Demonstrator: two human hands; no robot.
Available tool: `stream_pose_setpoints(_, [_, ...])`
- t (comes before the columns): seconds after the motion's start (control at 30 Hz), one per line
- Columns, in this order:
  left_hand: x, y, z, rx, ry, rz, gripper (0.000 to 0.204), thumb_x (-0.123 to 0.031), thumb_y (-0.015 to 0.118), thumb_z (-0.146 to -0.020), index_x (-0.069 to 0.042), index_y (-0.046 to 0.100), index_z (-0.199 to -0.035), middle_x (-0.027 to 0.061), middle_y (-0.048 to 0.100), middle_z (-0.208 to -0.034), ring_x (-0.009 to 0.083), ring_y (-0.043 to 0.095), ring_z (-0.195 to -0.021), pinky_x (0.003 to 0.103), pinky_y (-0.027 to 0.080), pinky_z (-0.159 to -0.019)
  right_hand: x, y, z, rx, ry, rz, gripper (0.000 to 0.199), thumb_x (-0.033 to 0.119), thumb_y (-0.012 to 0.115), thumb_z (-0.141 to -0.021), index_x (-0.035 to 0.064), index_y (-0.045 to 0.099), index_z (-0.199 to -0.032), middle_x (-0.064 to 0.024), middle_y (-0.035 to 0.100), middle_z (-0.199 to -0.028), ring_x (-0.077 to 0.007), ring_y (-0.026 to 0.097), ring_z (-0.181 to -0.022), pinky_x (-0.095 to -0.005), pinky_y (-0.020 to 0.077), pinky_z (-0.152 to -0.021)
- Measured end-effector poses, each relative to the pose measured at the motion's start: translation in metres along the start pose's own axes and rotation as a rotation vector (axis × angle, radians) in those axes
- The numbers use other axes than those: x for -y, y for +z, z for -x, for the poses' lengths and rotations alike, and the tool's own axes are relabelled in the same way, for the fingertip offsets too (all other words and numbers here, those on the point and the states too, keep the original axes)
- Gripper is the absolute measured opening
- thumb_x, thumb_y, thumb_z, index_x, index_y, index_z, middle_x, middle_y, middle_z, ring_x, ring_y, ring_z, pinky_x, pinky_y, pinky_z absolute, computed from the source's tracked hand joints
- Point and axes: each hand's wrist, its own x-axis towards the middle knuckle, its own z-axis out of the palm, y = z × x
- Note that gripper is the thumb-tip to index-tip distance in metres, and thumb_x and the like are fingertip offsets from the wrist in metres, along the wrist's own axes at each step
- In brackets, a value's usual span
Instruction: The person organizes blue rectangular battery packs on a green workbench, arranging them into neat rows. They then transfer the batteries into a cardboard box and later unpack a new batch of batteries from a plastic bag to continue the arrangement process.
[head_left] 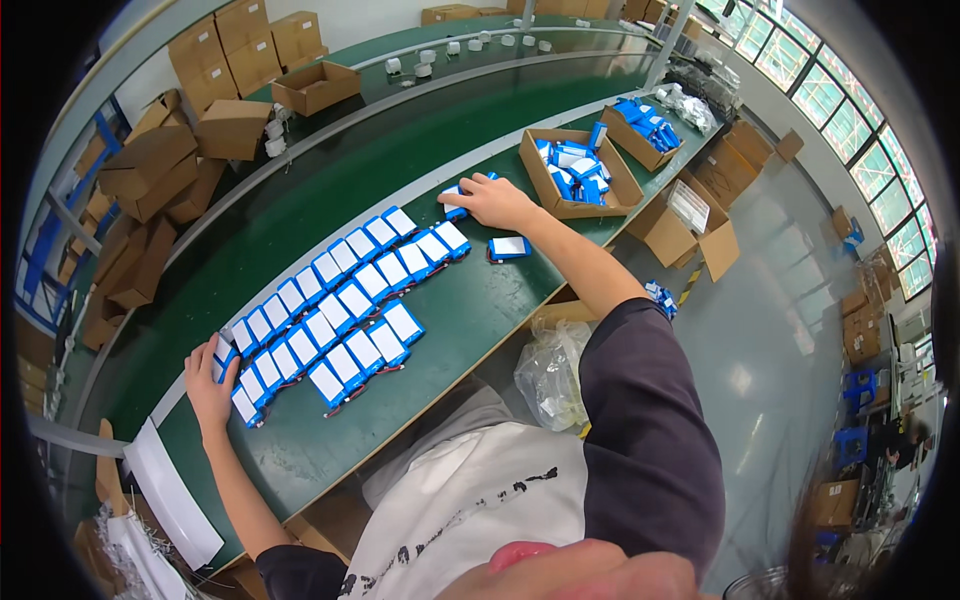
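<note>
Blue battery packs (pixel 338 313) with white labels and short leads lie side by side in three slanting rows on the green bench (pixel 400 440). At the left end of the rows, my left hand (pixel 209 388) has its fingers and thumb around an end pack (pixel 224 352). My right hand (pixel 497 203), beyond the right end of the far row, curls its fingers over another battery pack (pixel 455 204). Just nearer to me than that hand lies a single loose pack (pixel 509 248). Part of the pack under my right hand is hidden by the fingers.
Two open cartons of blue packs, a nearer one (pixel 628 190) and a farther one (pixel 622 133), stand right of my right hand. A conveyor belt (pixel 440 110) with small white parts runs behind. Cardboard boxes (pixel 150 170) pile up at left; another open carton (pixel 668 222) is beside the bench.
</note>
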Motion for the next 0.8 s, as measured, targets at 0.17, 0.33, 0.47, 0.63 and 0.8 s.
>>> stream_pose_setpoints(0.17, [-0.007, 0.000, -0.003, 0.007, 0.000, 0.022, 0.054, -0.025, 0.080, -0.090, -0.010, 0.068, -0.140, 0.0103, 0.066, -0.127, 0.0325, 0.061, -0.115, 0.042, 0.050, -0.104, -0.016, 0.000, 0.008, -0.258, 0.008, 0.114, 0.061, 0.008, 0.061, -0.092, 0.0300, 0.058, -0.148, -0.0082, 0.065, -0.108, -0.0300, 0.067, -0.102, -0.0416, 0.0614, -0.074])
stream_pose_setpoints(0.33, [0.000, -0.008, 0.004, 0.004, -0.024, 0.013, 0.053, -0.025, 0.080, -0.090, -0.009, 0.069, -0.139, 0.0103, 0.066, -0.127, 0.0315, 0.061, -0.114, 0.041, 0.051, -0.102, -0.040, -0.076, -0.005, -0.618, 0.269, 0.197, 0.063, 0.002, 0.066, -0.084, 0.0295, 0.066, -0.140, -0.0068, 0.060, -0.094, -0.0292, 0.065, -0.093, -0.0422, 0.0597, -0.069])
stream_pose_setpoints(0.47, [0.004, 0.001, -0.006, -0.116, 0.042, 0.062, 0.052, -0.021, 0.080, -0.090, -0.010, 0.069, -0.139, 0.0112, 0.067, -0.126, 0.0315, 0.062, -0.115, 0.041, 0.051, -0.103, -0.115, -0.069, 0.043, -0.356, 0.623, 0.007, 0.051, 0.023, 0.067, -0.096, 0.0252, 0.061, -0.146, -0.0179, 0.064, -0.124, -0.0417, 0.061, -0.120, -0.0521, 0.0559, -0.095])
stream_pose_setpoints(0.63, [-0.007, -0.013, -0.006, -0.282, 0.051, 0.215, 0.053, -0.015, 0.077, -0.089, -0.008, 0.068, -0.140, 0.0137, 0.066, -0.132, 0.0324, 0.062, -0.122, 0.041, 0.048, -0.108, -0.087, -0.063, 0.076, -0.201, 0.776, 0.140, 0.045, 0.036, 0.066, -0.101, 0.0182, 0.063, -0.143, -0.0190, 0.062, -0.135, -0.0402, 0.058, -0.128, -0.0491, 0.0474, -0.107])
stream_pose_setpoints(0.8, [-0.095, -0.051, -0.017, -0.225, 0.245, 0.381, 0.059, -0.025, 0.083, -0.082, -0.003, 0.070, -0.136, 0.0156, 0.067, -0.131, 0.0357, 0.063, -0.118, 0.043, 0.050, -0.105, 0.112, -0.096, 0.036, -0.653, 0.379, -0.728, 0.019, 0.015, 0.062, -0.105, 0.0047, 0.069, -0.119, -0.0101, 0.069, -0.119, -0.0288, 0.064, -0.119, -0.0385, 0.0459, -0.107])
